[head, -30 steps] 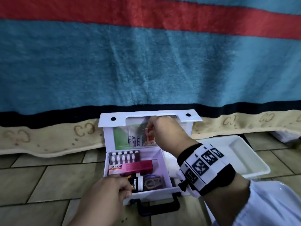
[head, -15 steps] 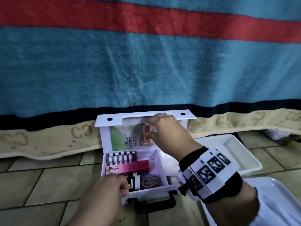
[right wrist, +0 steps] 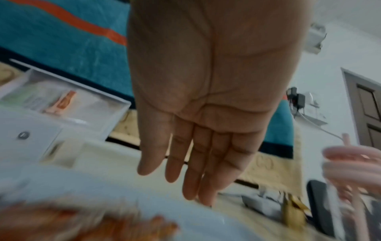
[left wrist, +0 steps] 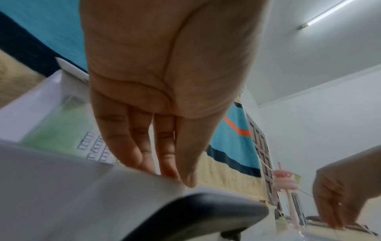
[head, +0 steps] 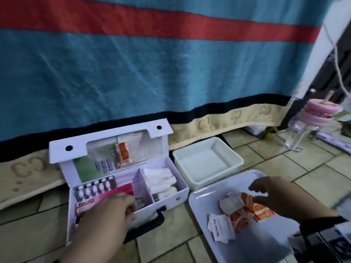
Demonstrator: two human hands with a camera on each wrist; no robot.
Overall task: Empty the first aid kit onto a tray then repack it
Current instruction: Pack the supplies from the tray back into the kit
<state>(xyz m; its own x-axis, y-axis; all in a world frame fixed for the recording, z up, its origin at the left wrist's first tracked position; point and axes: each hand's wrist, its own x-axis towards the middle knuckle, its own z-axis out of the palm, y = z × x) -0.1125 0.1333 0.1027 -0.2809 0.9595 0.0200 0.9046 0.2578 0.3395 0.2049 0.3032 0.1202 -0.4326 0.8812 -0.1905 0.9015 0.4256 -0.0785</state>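
The white first aid kit (head: 171,200) stands open on the floor with its lid (head: 106,141) upright. An orange sachet (head: 123,154) sits in the lid's pocket. Inside lie a blister strip (head: 95,188), a pink Bacidin box (head: 114,191) and white rolls (head: 161,179). My left hand (head: 131,209) grips the kit's front wall, fingers inside and thumb on the rim (left wrist: 164,171). My right hand (head: 256,194) hovers open over the white tray (head: 199,202), fingers straight (right wrist: 195,179) and holding nothing. Orange sachets (head: 247,207) and white packets (head: 220,228) lie on the tray below it.
An empty white tub (head: 207,162) stands behind the tray, right of the kit. A glass jar with a pink lid (head: 303,130) is at the far right. A striped blanket (head: 152,73) hangs behind everything. The floor is tiled.
My right hand has left the lid's pocket and swung right to above the tray, now holding nothing. The view has turned right. My left hand stays on the kit's front wall.
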